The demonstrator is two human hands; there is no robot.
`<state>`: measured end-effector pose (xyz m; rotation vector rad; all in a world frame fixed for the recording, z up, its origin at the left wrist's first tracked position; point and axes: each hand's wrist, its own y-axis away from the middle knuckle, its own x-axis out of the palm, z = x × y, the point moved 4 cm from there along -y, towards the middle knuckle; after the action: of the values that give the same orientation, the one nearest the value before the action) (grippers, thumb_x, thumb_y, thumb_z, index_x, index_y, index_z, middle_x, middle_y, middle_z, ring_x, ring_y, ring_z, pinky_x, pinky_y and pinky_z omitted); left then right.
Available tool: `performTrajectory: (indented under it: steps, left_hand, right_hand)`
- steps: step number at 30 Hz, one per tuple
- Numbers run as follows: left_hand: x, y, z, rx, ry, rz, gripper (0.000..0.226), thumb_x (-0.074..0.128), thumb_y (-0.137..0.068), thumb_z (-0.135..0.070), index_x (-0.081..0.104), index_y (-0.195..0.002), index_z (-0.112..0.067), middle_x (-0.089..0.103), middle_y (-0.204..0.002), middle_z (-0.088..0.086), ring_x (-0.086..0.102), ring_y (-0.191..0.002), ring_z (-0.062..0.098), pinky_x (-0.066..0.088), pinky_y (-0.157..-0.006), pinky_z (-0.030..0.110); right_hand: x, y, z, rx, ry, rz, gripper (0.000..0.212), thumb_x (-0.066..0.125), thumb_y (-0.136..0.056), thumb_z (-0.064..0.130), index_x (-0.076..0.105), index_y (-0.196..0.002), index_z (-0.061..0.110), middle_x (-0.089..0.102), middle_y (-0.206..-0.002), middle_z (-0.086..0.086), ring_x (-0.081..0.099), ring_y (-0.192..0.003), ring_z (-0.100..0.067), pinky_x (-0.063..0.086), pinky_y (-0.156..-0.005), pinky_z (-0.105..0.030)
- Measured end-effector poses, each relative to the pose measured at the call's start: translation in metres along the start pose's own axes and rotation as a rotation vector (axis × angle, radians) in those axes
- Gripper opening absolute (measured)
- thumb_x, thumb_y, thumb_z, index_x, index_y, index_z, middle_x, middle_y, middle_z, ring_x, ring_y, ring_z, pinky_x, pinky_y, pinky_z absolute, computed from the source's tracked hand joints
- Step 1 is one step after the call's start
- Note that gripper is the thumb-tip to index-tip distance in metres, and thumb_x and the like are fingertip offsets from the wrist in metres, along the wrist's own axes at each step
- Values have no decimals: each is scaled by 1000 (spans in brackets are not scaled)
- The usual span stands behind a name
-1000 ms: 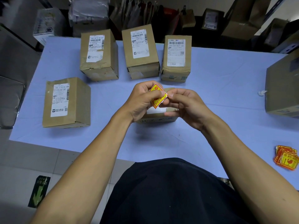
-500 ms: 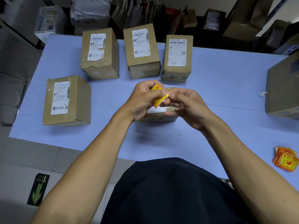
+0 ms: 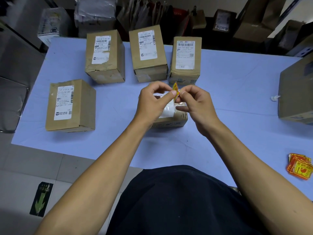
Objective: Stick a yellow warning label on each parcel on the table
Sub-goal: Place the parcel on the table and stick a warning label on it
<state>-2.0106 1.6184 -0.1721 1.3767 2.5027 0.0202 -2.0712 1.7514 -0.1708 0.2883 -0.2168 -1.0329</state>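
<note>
My left hand (image 3: pixel 152 102) and my right hand (image 3: pixel 196 106) both pinch one yellow and red warning label (image 3: pixel 176 89), held on edge above a small cardboard parcel (image 3: pixel 171 122) that my hands mostly hide. Three brown parcels with white shipping labels stand in a row behind: left (image 3: pixel 105 56), middle (image 3: pixel 148 53), right (image 3: pixel 185 59). A further parcel (image 3: pixel 70 105) lies at the left of the blue table (image 3: pixel 237 85). No yellow label shows on any of them.
A stack of yellow and red labels (image 3: pixel 299 168) lies near the table's right front edge. A large cardboard box (image 3: pixel 296 95) stands at the right, with a small white scrap (image 3: pixel 274 98) beside it. Boxes and bags crowd the dark area behind the table.
The label has turned from flat-on to edge-on between my fingertips. My hands have drawn slightly apart, uncovering more of the small parcel's white label below.
</note>
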Motion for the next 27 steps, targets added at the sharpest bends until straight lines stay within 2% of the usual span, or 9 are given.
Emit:
performTrajectory:
  steps: [4, 8, 13, 15, 18, 21, 24, 27]
  left_hand:
    - [8, 6, -2, -19, 97, 115, 6, 66, -91, 0, 71, -90, 2, 69, -76, 4, 63, -71, 4, 51, -72, 20]
    - [11, 8, 1, -29, 101, 121, 4, 69, -89, -1, 71, -91, 2, 70, -77, 4, 65, -70, 6, 52, -72, 22]
    - [15, 10, 2, -88, 126, 83, 8, 65, -91, 1, 71, -86, 0, 69, -72, 2, 64, -66, 6, 54, -71, 23]
    - [18, 11, 4, -161, 147, 37, 13, 64, -91, -1, 70, -81, -6, 67, -70, 0, 63, -66, 8, 53, -71, 26]
    - [19, 13, 13, -299, 194, -50, 16, 64, -92, -7, 68, -78, -12, 66, -70, -1, 63, -69, 13, 53, -73, 30]
    - [16, 14, 21, -367, 248, -111, 15, 64, -92, -10, 69, -78, -13, 65, -72, 2, 63, -70, 15, 53, -73, 32]
    - [11, 15, 25, -390, 282, -171, 15, 64, -92, -9, 69, -79, -12, 62, -73, 5, 61, -68, 15, 53, -72, 31]
    - [13, 17, 27, -393, 238, -173, 13, 63, -93, -9, 68, -80, -10, 62, -74, 3, 61, -65, 12, 54, -70, 29]
  right_hand:
    - [-1, -1, -1, -71, 106, -28, 11, 55, -99, 6, 62, -90, 4, 64, -69, 5, 61, -70, -7, 55, -70, -26]
    - [-5, -2, -5, -111, 181, 0, 13, 55, -98, 6, 62, -87, 7, 64, -72, 6, 62, -71, -9, 52, -69, -25]
    - [-10, -2, -11, -90, 176, 15, 13, 53, -98, 7, 62, -89, 5, 66, -74, 0, 63, -76, -13, 53, -72, -30]
    - [-15, -4, -17, -43, 177, -36, 14, 52, -94, 8, 61, -83, 10, 66, -72, 0, 64, -76, -18, 55, -74, -35]
    - [-35, -8, -35, 61, 287, -124, 16, 47, -88, 20, 56, -75, 17, 68, -75, 1, 68, -81, -25, 57, -81, -48]
    - [-59, -5, -57, 169, 364, -179, 23, 44, -86, 27, 56, -79, 9, 69, -78, -2, 65, -76, -19, 56, -83, -49]
    - [-87, -1, -85, 300, 335, -262, 32, 44, -89, 22, 59, -95, -7, 66, -78, -5, 61, -72, -22, 55, -76, -44]
    - [-112, 7, -110, 405, 380, -280, 28, 46, -88, 20, 61, -88, -4, 69, -77, -8, 63, -73, -25, 56, -83, -49]
